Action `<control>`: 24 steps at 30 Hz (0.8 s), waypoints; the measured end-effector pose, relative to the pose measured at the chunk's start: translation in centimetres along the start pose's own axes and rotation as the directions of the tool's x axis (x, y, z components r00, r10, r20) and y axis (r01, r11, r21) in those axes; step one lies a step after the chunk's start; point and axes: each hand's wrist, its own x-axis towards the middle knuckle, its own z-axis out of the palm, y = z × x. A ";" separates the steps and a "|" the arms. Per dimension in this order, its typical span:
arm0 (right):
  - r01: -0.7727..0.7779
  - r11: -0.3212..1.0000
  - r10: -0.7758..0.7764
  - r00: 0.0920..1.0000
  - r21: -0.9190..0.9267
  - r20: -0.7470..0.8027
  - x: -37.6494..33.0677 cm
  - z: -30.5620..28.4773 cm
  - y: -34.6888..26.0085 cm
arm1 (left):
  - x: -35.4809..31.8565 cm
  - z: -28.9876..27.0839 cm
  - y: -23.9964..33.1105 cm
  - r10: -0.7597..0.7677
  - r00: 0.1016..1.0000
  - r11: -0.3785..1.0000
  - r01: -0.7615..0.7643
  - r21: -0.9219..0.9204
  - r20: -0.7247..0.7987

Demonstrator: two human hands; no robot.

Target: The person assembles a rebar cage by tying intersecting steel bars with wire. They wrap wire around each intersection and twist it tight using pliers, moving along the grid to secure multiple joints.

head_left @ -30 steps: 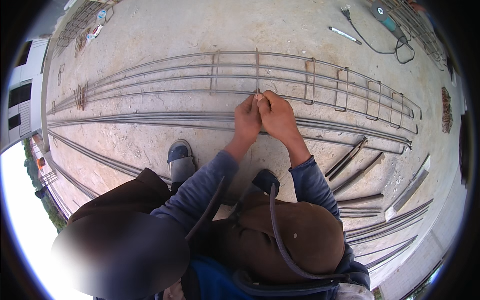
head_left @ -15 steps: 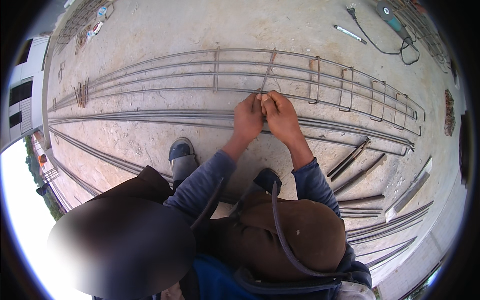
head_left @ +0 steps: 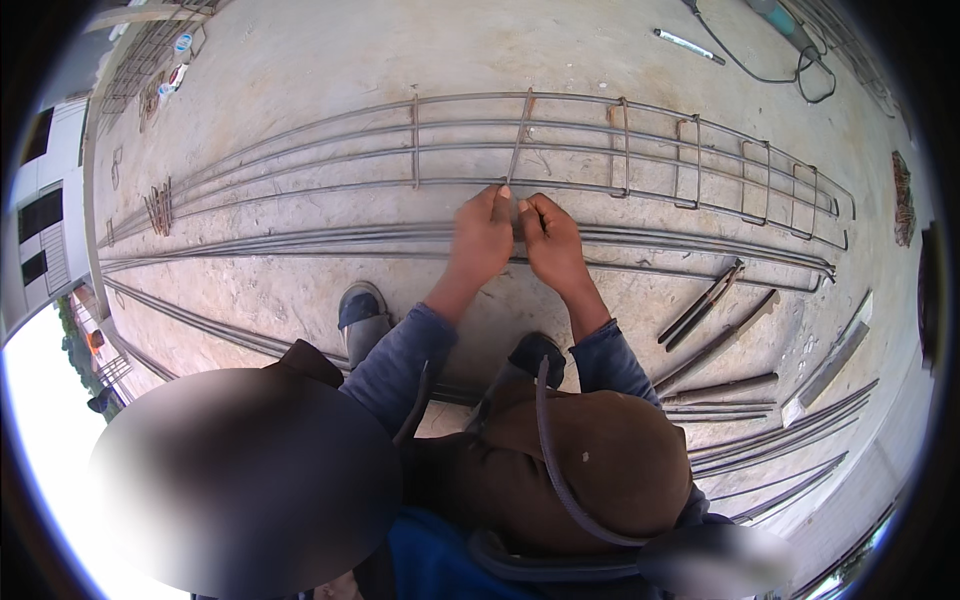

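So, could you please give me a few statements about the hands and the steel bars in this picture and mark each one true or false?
1. Both hands, the left hand and the right hand, meet at a tilted stirrup on the rebar cage. True.
2. The cage stands upright. False: it lies flat on the concrete floor.
3. Loose bars lie to the right of the hands. True.
4. The right hand holds a hammer. False: no hammer shows.

Bare concrete floor (head_left: pixel 300 60); lying on it, a long rebar cage (head_left: pixel 640 150), loose rebar rods (head_left: pixel 250 245), short steel bars (head_left: pixel 715 330), a black cable (head_left: pixel 790 70).
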 end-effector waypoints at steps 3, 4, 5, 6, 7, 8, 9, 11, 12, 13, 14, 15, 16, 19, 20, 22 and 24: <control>-0.009 0.994 0.006 1.000 -0.106 -0.028 0.4 0.1 -0.8 | 0.2 -0.5 0.2 -0.035 0.998 0.999 0.034 0.021 0.045; -0.013 0.991 0.007 0.999 -0.132 -0.045 0.4 0.3 -1.1 | 0.2 -0.6 0.3 -0.021 0.999 0.998 0.019 0.057 0.039; -0.018 0.987 0.008 0.998 -0.158 -0.060 0.5 0.6 -1.3 | 0.2 -0.7 0.4 -0.007 0.999 0.996 0.004 0.094 0.033; 0.017 0.988 -0.032 0.995 -0.153 -0.095 0.8 0.8 -1.1 | 0.3 -0.9 0.8 0.002 0.999 0.993 -0.008 0.119 0.051; 0.052 0.987 -0.072 0.989 -0.151 -0.130 1.1 1.0 -0.7 | 0.4 -1.0 1.3 0.010 0.998 0.989 -0.020 0.143 0.069; 0.087 0.985 -0.112 0.980 -0.150 -0.164 1.3 1.1 -0.3 | 0.4 -1.0 1.6 0.017 0.996 0.985 -0.032 0.168 0.087; 0.067 0.987 -0.091 0.983 -0.148 -0.161 1.4 1.3 -0.2 | 0.4 -1.0 1.5 0.047 0.997 0.982 -0.058 0.178 0.067; 0.026 0.989 -0.049 0.987 -0.148 -0.153 1.6 1.5 -0.1 | 0.3 -0.8 0.7 0.107 0.994 0.974 -0.110 0.198 0.028; 0.004 0.996 -0.017 0.991 -0.094 -0.130 1.7 1.5 0.0 | 0.2 -0.7 0.7 0.078 0.996 0.980 -0.083 0.184 0.034; -0.019 0.999 0.015 0.994 -0.041 -0.106 1.6 1.2 0.2 | 0.2 -0.7 0.6 0.049 0.998 0.984 -0.055 0.169 0.042; -0.044 0.999 0.045 0.996 0.011 -0.079 1.5 1.0 0.4 | 0.3 -0.6 0.6 0.020 0.999 0.988 -0.027 0.154 0.049; -0.059 0.998 0.061 0.997 0.031 -0.055 1.4 0.8 0.4 | 0.3 -0.4 -0.1 -0.017 0.997 0.999 0.015 0.029 0.070; -0.075 0.996 0.077 0.997 0.050 -0.030 1.4 0.6 0.3 | 0.4 -0.1 -0.8 -0.051 0.994 0.994 0.060 -0.096 0.094; -0.121 0.987 0.117 0.992 0.106 0.041 1.1 0.1 -0.6 | 0.3 0.5 -1.7 -0.157 0.977 0.918 0.198 -0.343 0.145; -0.135 0.983 0.128 0.990 0.125 0.065 1.0 0.1 -0.8 | 0.2 0.6 -1.8 -0.193 0.968 0.883 0.242 -0.403 0.160; -0.086 0.991 0.077 0.993 0.105 0.085 0.8 -0.2 -0.6 | 0.2 0.8 -1.8 -0.215 0.954 0.799 0.295 -0.525 0.209; -0.036 0.995 0.027 0.995 0.092 0.093 0.6 -0.3 -0.4 | 0.2 0.7 -1.7 -0.222 0.942 0.737 0.331 -0.590 0.251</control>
